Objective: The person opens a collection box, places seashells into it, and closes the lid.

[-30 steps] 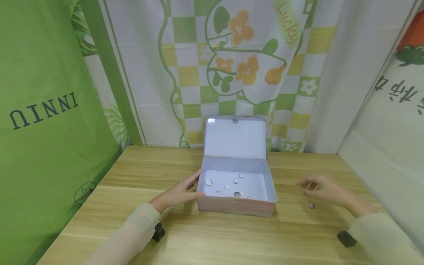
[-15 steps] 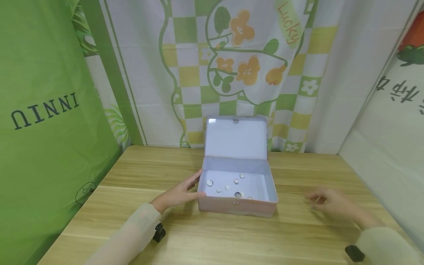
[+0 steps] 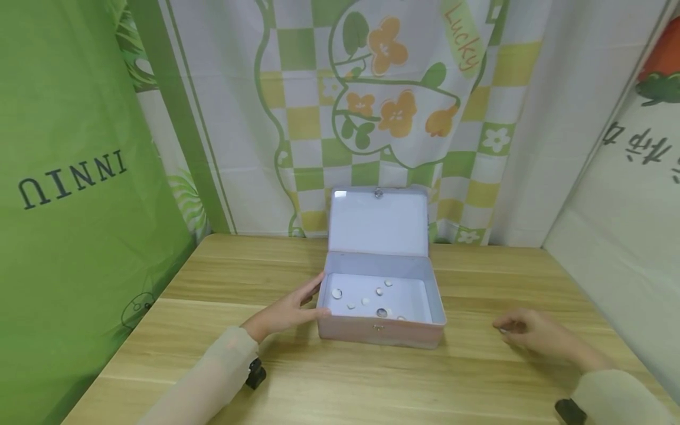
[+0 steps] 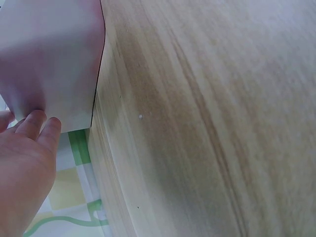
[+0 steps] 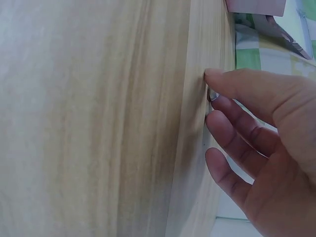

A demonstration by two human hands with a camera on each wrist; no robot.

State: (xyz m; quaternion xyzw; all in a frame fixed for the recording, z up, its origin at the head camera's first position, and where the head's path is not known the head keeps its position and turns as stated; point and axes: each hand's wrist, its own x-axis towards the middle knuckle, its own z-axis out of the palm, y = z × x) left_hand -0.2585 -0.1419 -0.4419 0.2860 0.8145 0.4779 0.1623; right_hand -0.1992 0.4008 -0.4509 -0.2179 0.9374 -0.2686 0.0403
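Note:
A pink metal box (image 3: 379,332) with a pale inside stands on the table, its hinged lid (image 3: 378,221) raised. Inside lie several small round whitish and silvery pieces (image 3: 381,312), too small to name surely. My left hand (image 3: 284,310) rests on the box's left side, fingers fairly straight, thumb at the front left corner. In the left wrist view, fingertips (image 4: 34,121) touch the pink outer wall. To the right of the box, my right hand (image 3: 542,335) pinches a small round silvery piece (image 5: 213,95) between thumb and index finger, low over the tabletop; the fingers mostly cover it.
The wooden table (image 3: 255,383) reaches back to a patterned curtain (image 3: 303,118). Green cloth (image 3: 69,118) hangs at the left, pale printed cloth (image 3: 627,206) at the right. Wood lies between box and right hand.
My right hand has moved down and slightly right to the small round piece that lay on the table, and now pinches it. The left hand and box stay put.

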